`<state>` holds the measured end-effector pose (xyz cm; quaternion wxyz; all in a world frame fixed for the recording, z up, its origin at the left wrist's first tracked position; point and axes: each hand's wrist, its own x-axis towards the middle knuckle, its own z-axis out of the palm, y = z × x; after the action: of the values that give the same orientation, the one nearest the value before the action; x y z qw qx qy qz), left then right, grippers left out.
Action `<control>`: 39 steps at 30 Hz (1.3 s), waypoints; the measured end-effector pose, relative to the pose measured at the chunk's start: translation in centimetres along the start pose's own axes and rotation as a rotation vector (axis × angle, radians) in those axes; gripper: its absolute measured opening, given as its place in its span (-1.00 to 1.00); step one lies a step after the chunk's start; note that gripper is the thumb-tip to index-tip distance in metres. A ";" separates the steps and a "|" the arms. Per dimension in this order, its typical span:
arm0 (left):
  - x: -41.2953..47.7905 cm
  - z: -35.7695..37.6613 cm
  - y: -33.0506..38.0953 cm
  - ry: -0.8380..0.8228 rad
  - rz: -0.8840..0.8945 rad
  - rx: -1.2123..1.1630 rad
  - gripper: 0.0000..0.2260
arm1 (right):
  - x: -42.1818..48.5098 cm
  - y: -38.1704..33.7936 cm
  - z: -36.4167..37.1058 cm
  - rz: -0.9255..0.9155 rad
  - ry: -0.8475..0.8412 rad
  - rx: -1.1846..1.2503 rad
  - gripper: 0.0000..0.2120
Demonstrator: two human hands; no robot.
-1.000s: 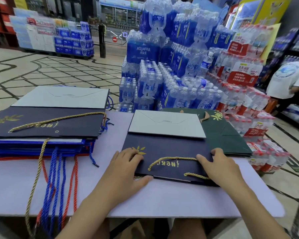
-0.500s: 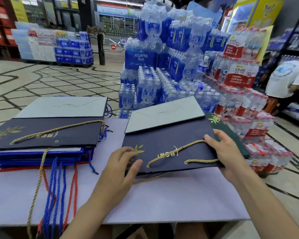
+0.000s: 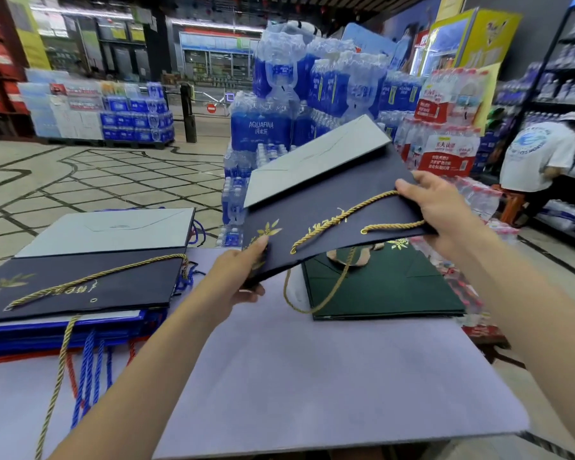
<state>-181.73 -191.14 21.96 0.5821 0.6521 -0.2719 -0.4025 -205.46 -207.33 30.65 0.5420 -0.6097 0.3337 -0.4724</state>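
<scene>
- Head view showed the lilac table (image 3: pixel 312 376) nearest, running across the lower middle of the frame.
- Just above it the left hand (image 3: pixel 236 277) pinched the lower left corner of the navy bag (image 3: pixel 329 207), thumb on top and fingers underneath.
- The right hand (image 3: pixel 442 210) gripped the bag's right edge at centre right, its thumb by the gold rope handle (image 3: pixel 339 220).
- The navy bag hung in the middle of the frame, clear of the table and tilted up to the right, with its grey flap at the far end. A second before, it had lain flat under both hands.
- That lift uncovered the green bag (image 3: pixel 385 287), which lay flat on the table right beneath it.
- I judged the navy bag was bound for the stack of bags (image 3: pixel 80 287) at the left of the frame, well apart and topped by one just like it.
- Beyond stood the packs of water bottles (image 3: pixel 263 127), and a person in a white shirt (image 3: pixel 538 154) bent at shelves on the far right.
</scene>
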 end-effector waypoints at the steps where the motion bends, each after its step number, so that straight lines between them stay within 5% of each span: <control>1: 0.6 0.7 0.5 -0.018 -0.008 -0.056 -0.62 | 0.8 0.0 -0.5 -0.001 0.008 -0.014 -0.94; 6: 3.4 4.3 3.0 -0.119 0.027 -0.269 -0.82 | 4.4 -0.2 -3.3 -0.018 0.043 -0.085 -0.95; 11: 6.2 7.3 4.8 -0.079 0.152 -0.239 -0.55 | 6.5 0.3 -6.2 -0.054 0.109 -0.087 -0.94; 15: 6.5 9.6 3.8 -0.014 0.240 -0.157 -0.62 | 6.3 2.7 -8.5 -0.068 0.157 -0.064 -0.91; 22: 4.2 10.2 -3.1 -0.116 0.058 -0.055 -0.80 | 3.1 12.3 -11.4 0.050 0.190 -0.249 -0.93; 31: 3.6 9.6 -6.0 0.123 0.216 0.816 -0.50 | 0.1 15.5 -13.2 0.155 0.178 -0.427 -0.92; 39: 3.6 9.6 -7.3 0.129 0.320 0.925 -0.48 | 0.0 16.8 -14.7 0.238 0.214 -0.410 -0.83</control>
<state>-188.77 -197.98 14.05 0.3016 0.8159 -0.4823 -0.1042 -217.42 -215.62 13.73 0.4203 -0.6098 0.5473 -0.3898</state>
